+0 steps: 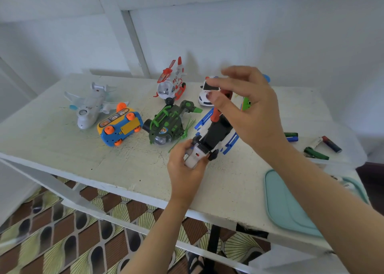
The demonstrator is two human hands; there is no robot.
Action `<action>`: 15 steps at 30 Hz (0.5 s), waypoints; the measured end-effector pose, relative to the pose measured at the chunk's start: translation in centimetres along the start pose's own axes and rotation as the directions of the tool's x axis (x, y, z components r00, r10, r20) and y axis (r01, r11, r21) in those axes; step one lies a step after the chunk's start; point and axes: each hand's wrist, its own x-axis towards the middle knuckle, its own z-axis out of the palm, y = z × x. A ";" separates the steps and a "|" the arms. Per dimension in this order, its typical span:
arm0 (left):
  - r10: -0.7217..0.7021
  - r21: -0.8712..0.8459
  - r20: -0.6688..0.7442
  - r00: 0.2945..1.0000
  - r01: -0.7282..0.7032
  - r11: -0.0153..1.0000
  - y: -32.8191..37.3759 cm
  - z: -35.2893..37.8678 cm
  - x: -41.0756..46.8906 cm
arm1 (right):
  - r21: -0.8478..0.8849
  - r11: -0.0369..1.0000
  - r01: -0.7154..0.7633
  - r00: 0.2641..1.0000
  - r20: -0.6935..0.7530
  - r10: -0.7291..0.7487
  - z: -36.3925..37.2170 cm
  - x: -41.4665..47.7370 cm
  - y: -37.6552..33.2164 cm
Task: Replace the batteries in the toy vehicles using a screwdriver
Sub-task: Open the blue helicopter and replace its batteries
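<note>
My left hand (187, 161) grips the near end of an upturned white, black and blue toy vehicle (216, 136) lying on the white table (128, 161). My right hand (247, 105) pinches the red handle of a screwdriver (217, 111) between thumb and fingers, held upright with its tip down on the toy's black underside. Loose batteries (293, 137) lie to the right, with more batteries (330, 143) and a dark green one (315, 153) near the table's right edge.
Other toys stand behind: a white plane (89, 105), an upturned blue and yellow bus (120, 127), a green helicopter (168, 126), a red and white helicopter (171, 82), a white police car (205, 96). A teal lid (291, 207) lies at the front right.
</note>
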 end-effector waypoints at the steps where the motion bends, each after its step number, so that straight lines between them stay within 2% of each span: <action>1: -0.001 0.000 0.001 1.000 0.001 1.000 0.0 0.0 0.0 | 0.006 1.000 0.000 1.000 -0.022 0.000 0.0 0.0 -0.1; 4: 0.005 0.000 -0.004 1.000 -0.005 1.000 0.1 0.0 0.0 | -0.030 0.999 0.022 0.999 -0.044 -0.024 0.0 0.2 -0.4; 10: -0.003 -0.002 -0.004 1.000 0.003 1.000 0.1 0.0 0.0 | -0.035 0.999 0.024 0.996 0.089 -0.021 -0.2 0.4 -0.4; 15: -0.015 -0.005 -0.001 1.000 0.015 1.000 0.2 -0.1 0.0 | -0.034 0.998 0.045 0.999 0.011 -0.045 -0.2 0.4 -0.5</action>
